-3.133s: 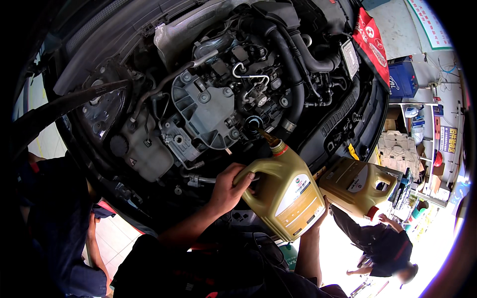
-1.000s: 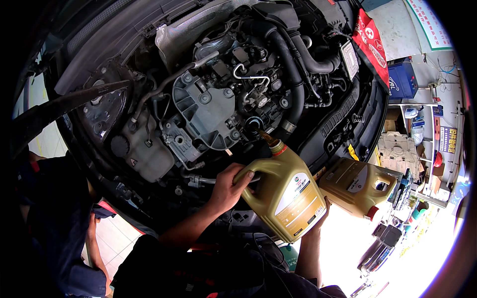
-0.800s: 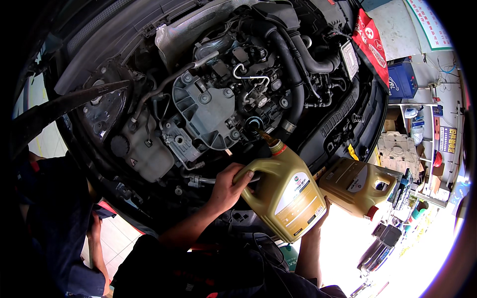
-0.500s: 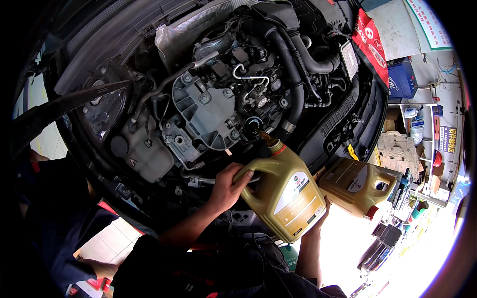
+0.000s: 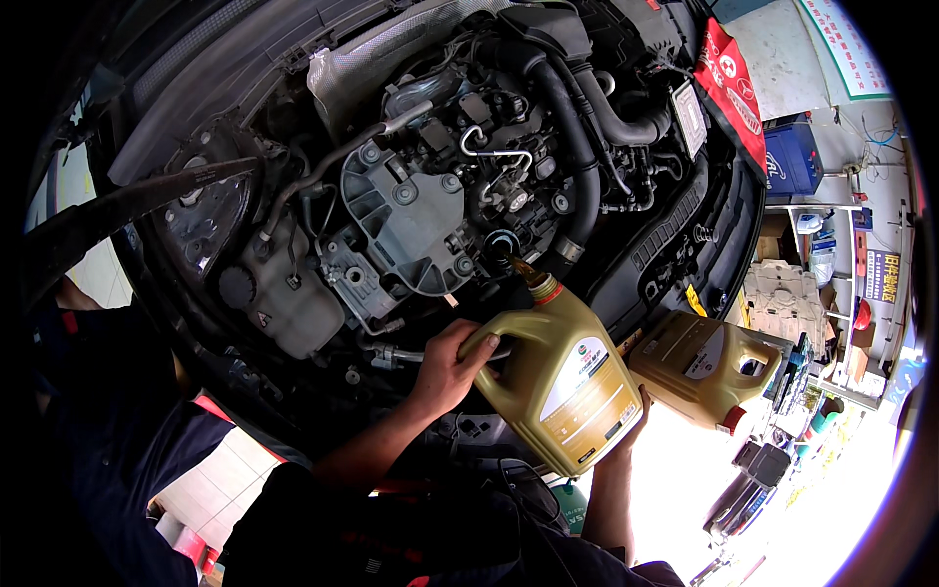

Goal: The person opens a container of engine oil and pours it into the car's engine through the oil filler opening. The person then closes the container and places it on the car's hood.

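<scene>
A gold oil jug (image 5: 558,391) is tilted over the engine (image 5: 406,210), its neck toward the far side. Amber oil (image 5: 521,266) runs from its mouth to the round filler opening (image 5: 502,243) beside the grey engine cover. Around the jug's handle, my left hand (image 5: 447,370) is closed. Under the jug's base at the right, my right hand (image 5: 636,423) supports it, with most of its fingers hidden behind the jug. A second gold jug (image 5: 699,364) with a red cap lies on its side just right of the first.
A black prop bar (image 5: 137,210) crosses the left of the engine bay. Near it is a pale coolant tank (image 5: 293,293). A thick black hose (image 5: 584,166) curves beyond the filler. Another person in dark clothes (image 5: 108,421) stands at my left. Shelves (image 5: 831,284) line the right.
The person at the left has shifted, and their lower hand no longer shows. My hands and the jug hold almost the same place, with oil still flowing.
</scene>
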A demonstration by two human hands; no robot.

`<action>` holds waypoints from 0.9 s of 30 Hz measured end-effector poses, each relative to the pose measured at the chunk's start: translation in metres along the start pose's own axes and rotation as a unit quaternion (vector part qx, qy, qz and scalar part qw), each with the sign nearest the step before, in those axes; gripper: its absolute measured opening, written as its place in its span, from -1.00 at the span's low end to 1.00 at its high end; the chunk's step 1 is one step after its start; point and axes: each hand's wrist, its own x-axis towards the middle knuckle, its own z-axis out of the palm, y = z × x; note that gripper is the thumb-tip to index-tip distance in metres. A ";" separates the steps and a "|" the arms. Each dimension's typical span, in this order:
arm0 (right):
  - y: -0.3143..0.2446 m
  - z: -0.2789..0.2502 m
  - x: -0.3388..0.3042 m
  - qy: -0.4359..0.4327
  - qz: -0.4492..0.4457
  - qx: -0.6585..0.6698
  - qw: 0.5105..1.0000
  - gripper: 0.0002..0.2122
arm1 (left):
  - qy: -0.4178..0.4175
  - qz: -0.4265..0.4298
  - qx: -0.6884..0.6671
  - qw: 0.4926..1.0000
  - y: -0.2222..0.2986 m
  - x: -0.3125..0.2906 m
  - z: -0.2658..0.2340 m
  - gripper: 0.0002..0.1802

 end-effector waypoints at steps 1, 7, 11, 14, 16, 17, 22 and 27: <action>0.000 0.006 -0.001 0.012 0.002 0.003 1.000 -0.37 | -0.001 -0.002 0.000 1.000 -0.001 0.000 0.000 -0.69; -0.004 0.003 0.003 0.016 -0.007 -0.023 1.000 -0.39 | -0.002 0.001 0.003 1.000 -0.002 0.000 -0.002 -0.70; -0.003 0.013 -0.002 0.025 -0.009 -0.003 1.000 -0.39 | 0.000 0.003 0.017 1.000 -0.010 0.001 -0.004 -0.70; -0.003 0.019 -0.004 0.042 -0.009 -0.021 0.999 -0.38 | 0.001 0.003 0.011 1.000 -0.006 0.001 -0.003 -0.70; -0.003 0.017 -0.003 0.043 -0.003 -0.016 0.999 -0.38 | 0.006 0.008 0.001 1.000 -0.004 0.001 -0.001 -0.69; -0.004 0.015 -0.002 0.044 0.000 -0.014 0.999 -0.38 | 0.009 0.014 0.000 1.000 -0.004 0.001 -0.001 -0.68; -0.003 0.016 -0.003 0.032 -0.003 -0.014 0.999 -0.38 | 0.007 0.009 -0.005 1.000 0.001 0.000 -0.001 -0.69; -0.004 0.018 -0.001 0.022 0.001 -0.018 1.000 -0.39 | 0.005 0.006 -0.001 1.000 0.000 0.001 -0.002 -0.71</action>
